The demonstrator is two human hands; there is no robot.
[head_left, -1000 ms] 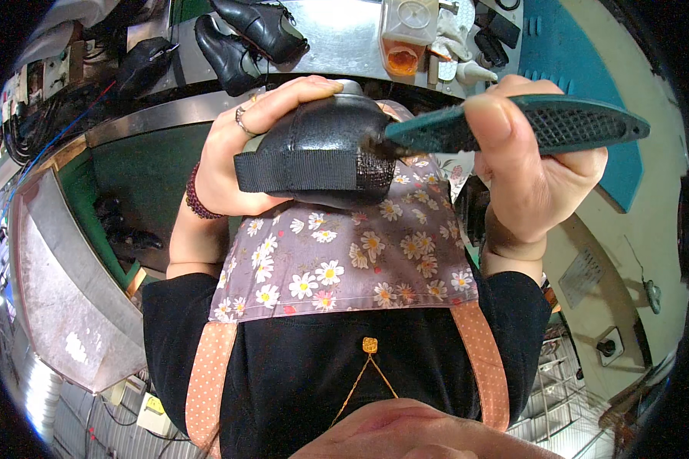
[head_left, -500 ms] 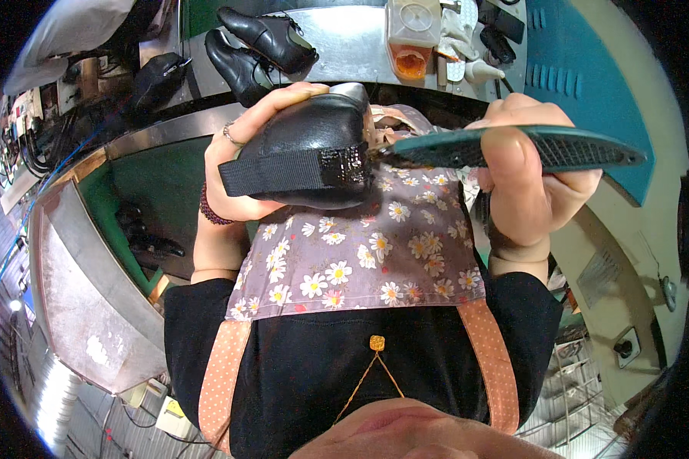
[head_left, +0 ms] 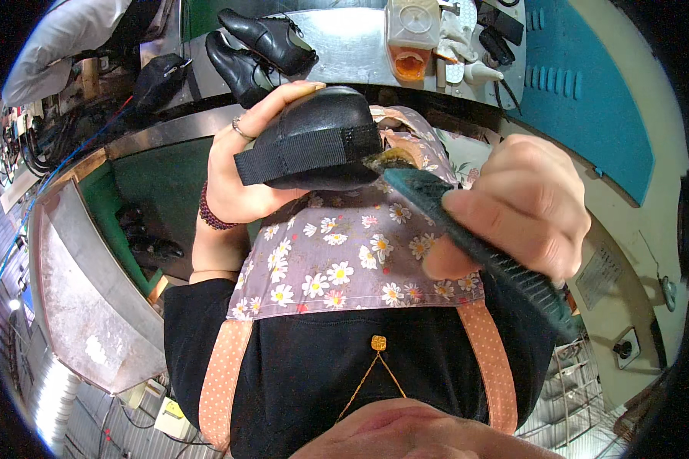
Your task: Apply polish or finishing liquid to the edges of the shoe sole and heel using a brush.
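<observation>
My left hand (head_left: 233, 172) is closed around a black leather shoe (head_left: 321, 115), held up in front of my apron, with its sole out of sight. Across the shoe runs a black ribbed strap (head_left: 291, 157), whose left end sticks out past my palm. In my right hand (head_left: 520, 206) is a brush with a dark green handle (head_left: 421, 187), its fingers wrapped round the grip. The brush's yellowish, wet-looking bristles (head_left: 396, 159) are at the shoe's right edge, near the strap's end; I cannot tell whether they press on it.
Beyond my hands, a pair of black lace-up shoes (head_left: 264, 46) lies on the metal bench (head_left: 344, 38). To their right stands a translucent container with orange liquid (head_left: 409, 65), beside a white squeeze bottle (head_left: 482, 73). A green-lined bin (head_left: 161, 180) sits at my left; a blue panel (head_left: 582, 92) is at right.
The brush handle has swung, its rear end now lower and nearer me. The shoe has shifted slightly right and turned, so less wet shine shows on the strap. Grey cloth at upper left has moved.
</observation>
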